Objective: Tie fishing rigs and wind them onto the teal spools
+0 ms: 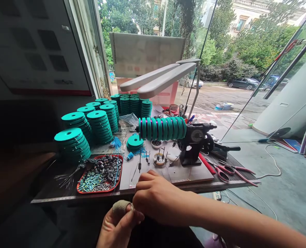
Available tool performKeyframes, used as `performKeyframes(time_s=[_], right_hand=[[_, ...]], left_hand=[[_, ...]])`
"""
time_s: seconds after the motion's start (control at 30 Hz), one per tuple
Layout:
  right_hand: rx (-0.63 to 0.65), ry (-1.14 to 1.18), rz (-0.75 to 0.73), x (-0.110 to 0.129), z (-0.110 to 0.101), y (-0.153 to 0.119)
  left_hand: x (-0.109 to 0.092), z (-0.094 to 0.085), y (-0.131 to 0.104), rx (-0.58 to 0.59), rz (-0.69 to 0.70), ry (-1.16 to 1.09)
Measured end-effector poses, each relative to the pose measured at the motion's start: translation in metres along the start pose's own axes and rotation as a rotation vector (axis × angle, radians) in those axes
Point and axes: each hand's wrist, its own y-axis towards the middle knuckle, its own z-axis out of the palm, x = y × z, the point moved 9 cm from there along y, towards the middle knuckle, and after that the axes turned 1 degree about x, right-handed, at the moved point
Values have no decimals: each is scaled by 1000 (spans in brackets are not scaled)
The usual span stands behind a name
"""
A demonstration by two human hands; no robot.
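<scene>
In front of the table edge, my left hand is pinched closed, a beige finger cover on one finger. My right hand meets it at the fingertips, its fingers curled together. Whatever lies between the fingertips is too small or hidden to name. Just beyond them, the board carries a dark weight on a thin stem and a small round dish of tiny parts. A red tray to the left holds black weights, blue-green tubes and small metal pieces.
A hand-cranked winder carries a row of green spools. Stacks of green spools stand at the left and back. Red-handled scissors and pink-handled pliers lie right. A white lamp reaches over the table.
</scene>
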Motion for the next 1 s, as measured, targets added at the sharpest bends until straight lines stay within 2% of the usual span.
performKeyframes(time_s=[0.17,0.43,0.53,0.63,0.73,0.8,0.87,0.93,1.0], right_hand=[[1,-1,2,-1,1,0],[-19,40,19,-2,4,-2],[-108,95,96,-4,-6,-8],[-288,341,328,-23,-12,-24],[-342,780,539,-41,18,-40],[-330,1110,577,-43,44,-43],[-332,1349,575,-41,62,-40],[-347,1424,596,-42,70,-38],[-367,1397,635,-45,71,-36]], left_hand=[[5,-6,4,26,-17,10],[7,-10,7,-17,-34,20],[6,-14,7,-70,-15,-44],[5,-20,6,-139,33,-87],[4,-23,2,-178,73,-53],[2,-25,0,-198,108,-34],[-2,-26,-3,-216,146,-4],[-5,-28,-5,-239,179,51],[-7,-28,-7,-259,204,110]])
